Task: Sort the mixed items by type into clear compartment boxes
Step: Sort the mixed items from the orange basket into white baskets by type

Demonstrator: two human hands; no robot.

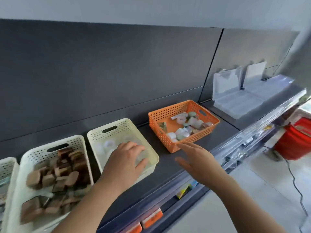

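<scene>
An orange basket on the dark shelf holds mixed small items, white, green and brown. Left of it a cream basket holds clear whitish rolls; my left hand reaches into it, fingers curled down over the contents, and whether it grips a piece is hidden. My right hand hovers with straight fingers just in front of the orange basket, holding nothing. A white basket further left is full of brown blocks. Clear compartment boxes stand with lids up at the far right of the shelf.
Another white basket shows at the left edge. The shelf's front rail carries clear price strips, with coloured packs on the lower shelf. A red bucket and a black cable lie on the floor at right.
</scene>
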